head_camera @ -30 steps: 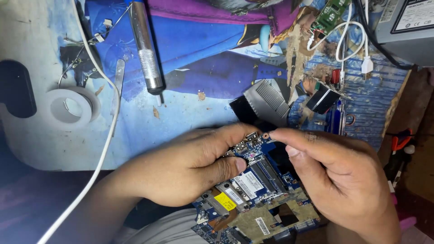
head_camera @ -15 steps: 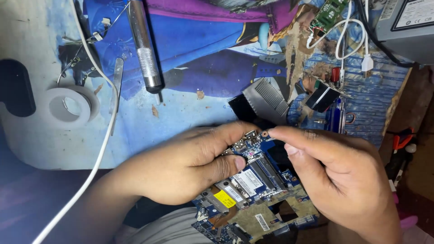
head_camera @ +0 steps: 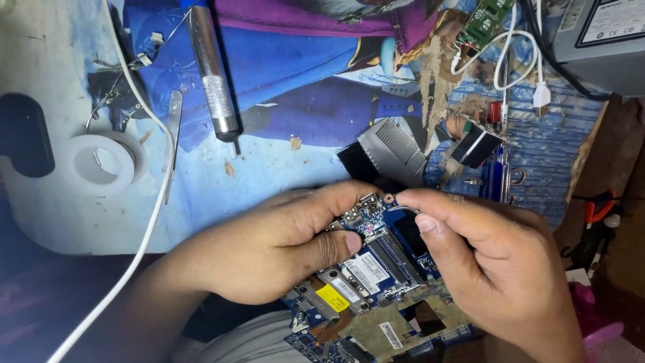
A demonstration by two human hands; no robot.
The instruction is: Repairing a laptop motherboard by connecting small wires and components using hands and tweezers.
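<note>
A blue circuit board [head_camera: 376, 269] with slots, white labels and a yellow sticker lies tilted low in the middle of the view. My left hand [head_camera: 269, 249] grips its upper left edge, thumb pressed on its face. My right hand [head_camera: 497, 269] pinches at the board's top corner near a small copper-ringed hole [head_camera: 388, 198]; whatever small thing sits between its fingertips is hidden. Both hands touch the board.
A metal-tipped pen-like tool [head_camera: 211, 81] and a roll of white tape [head_camera: 104, 161] lie on the blue printed mat [head_camera: 282, 154]. A white cable [head_camera: 144, 222] runs down the left. A finned heatsink [head_camera: 393, 151], blue pens [head_camera: 496, 178], a green board [head_camera: 480, 23] and a grey box [head_camera: 605, 40] sit beyond.
The view has shifted slightly. My hands keep their hold on the board, with only small finger movement at its top corner.
</note>
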